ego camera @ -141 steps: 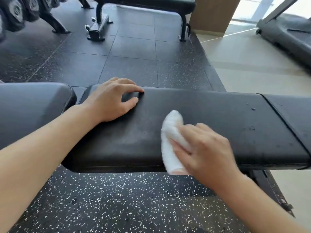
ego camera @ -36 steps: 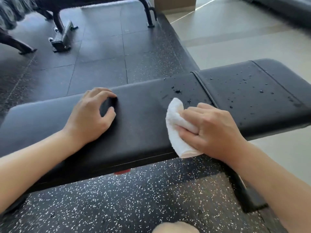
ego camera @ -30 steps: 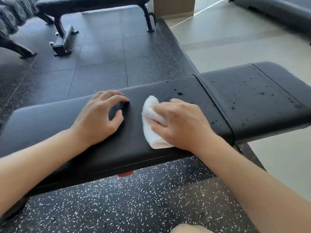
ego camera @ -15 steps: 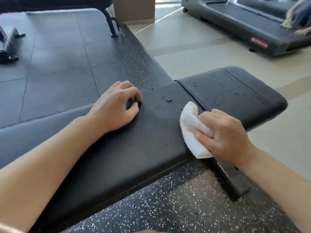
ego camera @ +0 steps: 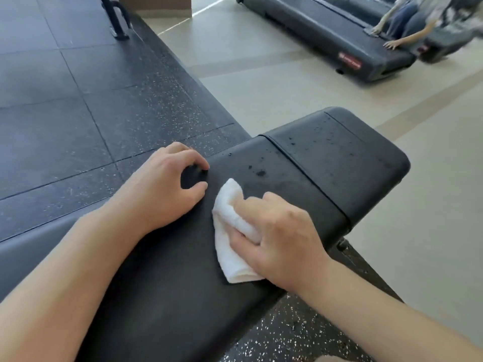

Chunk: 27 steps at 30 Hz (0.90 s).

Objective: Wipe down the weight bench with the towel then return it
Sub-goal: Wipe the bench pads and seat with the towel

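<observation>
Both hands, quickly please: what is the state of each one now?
Left hand: holds nothing, fingers curled, fingertips resting on the black padded weight bench.
Right hand: closed, holding the folded white towel against the bench.

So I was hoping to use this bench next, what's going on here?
A person is wiping the weight bench down. Their right hand presses a folded white towel onto the long pad, while the left hand rests beside it, fingers curled. Droplets remain just ahead of the towel and on the end pad.
</observation>
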Available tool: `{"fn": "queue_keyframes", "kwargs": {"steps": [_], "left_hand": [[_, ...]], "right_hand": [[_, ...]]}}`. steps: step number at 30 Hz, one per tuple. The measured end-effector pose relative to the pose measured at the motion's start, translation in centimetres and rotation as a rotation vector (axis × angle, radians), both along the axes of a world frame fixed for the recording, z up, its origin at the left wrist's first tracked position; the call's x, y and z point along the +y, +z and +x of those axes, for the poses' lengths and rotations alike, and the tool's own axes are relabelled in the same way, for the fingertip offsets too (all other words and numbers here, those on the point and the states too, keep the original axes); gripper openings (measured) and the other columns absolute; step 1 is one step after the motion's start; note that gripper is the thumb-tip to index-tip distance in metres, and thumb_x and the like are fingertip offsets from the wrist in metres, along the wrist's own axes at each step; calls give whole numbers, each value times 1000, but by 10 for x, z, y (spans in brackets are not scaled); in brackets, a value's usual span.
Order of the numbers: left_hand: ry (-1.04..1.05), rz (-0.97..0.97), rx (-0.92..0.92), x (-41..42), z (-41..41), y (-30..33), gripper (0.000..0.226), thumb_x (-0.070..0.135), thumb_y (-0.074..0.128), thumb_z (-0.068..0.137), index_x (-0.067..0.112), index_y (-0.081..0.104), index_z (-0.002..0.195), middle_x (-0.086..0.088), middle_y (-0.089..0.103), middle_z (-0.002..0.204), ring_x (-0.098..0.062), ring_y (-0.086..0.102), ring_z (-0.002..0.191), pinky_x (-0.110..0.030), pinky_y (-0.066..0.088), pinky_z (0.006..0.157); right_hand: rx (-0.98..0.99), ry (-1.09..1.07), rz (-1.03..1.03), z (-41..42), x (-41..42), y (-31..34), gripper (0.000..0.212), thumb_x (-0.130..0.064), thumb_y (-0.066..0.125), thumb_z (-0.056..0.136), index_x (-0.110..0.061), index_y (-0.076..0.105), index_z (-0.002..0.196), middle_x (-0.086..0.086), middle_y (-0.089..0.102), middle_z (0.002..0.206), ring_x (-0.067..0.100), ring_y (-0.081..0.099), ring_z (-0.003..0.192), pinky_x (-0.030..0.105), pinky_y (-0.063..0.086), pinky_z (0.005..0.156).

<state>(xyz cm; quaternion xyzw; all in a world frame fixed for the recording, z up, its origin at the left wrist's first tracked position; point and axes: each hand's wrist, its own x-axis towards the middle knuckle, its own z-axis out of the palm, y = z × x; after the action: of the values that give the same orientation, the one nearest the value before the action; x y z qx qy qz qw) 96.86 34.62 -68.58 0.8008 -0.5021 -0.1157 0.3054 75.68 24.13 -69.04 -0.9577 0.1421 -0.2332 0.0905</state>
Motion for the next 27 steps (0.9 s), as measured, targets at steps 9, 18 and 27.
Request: {"fn": "queue_keyframes", "kwargs": {"steps": [9, 18, 27], "left_hand": [[-24, 257, 104, 10, 15, 19, 52, 36, 66, 92, 39, 51, 141, 14, 53, 136, -13, 52, 129, -36, 40, 112], [69, 485, 92, 33, 6, 23, 75, 72, 50, 92, 42, 25, 156, 10, 45, 153, -17, 48, 139, -40, 40, 114], [160, 623, -228, 39, -32, 25, 92, 80, 38, 89, 26, 15, 160, -5, 39, 155, -32, 43, 138, -52, 38, 112]], "right_hand": [[115, 10, 95, 59, -59, 9, 21, -45, 60, 94, -31, 48, 84, -10, 48, 69, 17, 47, 73, 40, 47, 64], [238, -89, 15, 153, -65, 3, 24, -51, 47, 97, -28, 53, 93, -8, 64, 85, 27, 60, 89, 37, 43, 72], [220, 270, 42, 19, -45, 11, 31, -46, 56, 95, -27, 39, 77, -10, 41, 71, 13, 40, 70, 35, 40, 58]]}}
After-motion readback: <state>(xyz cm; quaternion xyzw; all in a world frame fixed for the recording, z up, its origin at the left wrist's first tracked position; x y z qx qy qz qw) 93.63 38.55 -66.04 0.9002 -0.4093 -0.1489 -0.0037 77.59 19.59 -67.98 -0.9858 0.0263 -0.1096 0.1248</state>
